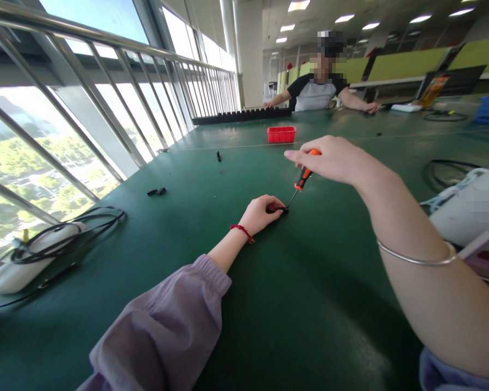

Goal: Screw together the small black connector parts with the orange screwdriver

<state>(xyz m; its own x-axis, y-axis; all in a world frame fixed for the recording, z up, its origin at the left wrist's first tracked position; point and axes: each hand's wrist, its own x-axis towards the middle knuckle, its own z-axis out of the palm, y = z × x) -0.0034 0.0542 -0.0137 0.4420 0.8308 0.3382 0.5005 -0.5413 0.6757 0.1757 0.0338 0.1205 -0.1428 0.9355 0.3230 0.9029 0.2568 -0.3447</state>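
Note:
My right hand (330,158) is closed around the orange-and-black handle of a screwdriver (304,177). The tool tilts down to the left, and its metal tip meets a small black part (284,209) on the green table (244,293). My left hand (261,213) pinches that part against the tabletop between thumb and fingers. Most of the part is hidden by the fingers, so its kind is unclear. Two small black pieces (156,191) lie left of my left hand, and another small black piece (219,156) is farther back.
A red plastic box (281,134) stands beyond my hands. Cables (69,239) lie over a white object at left. A white bag-like object (470,203) sits at right. Across the table a person (317,92) sits near a long black rack (244,115). A metal railing (106,70) runs along the left.

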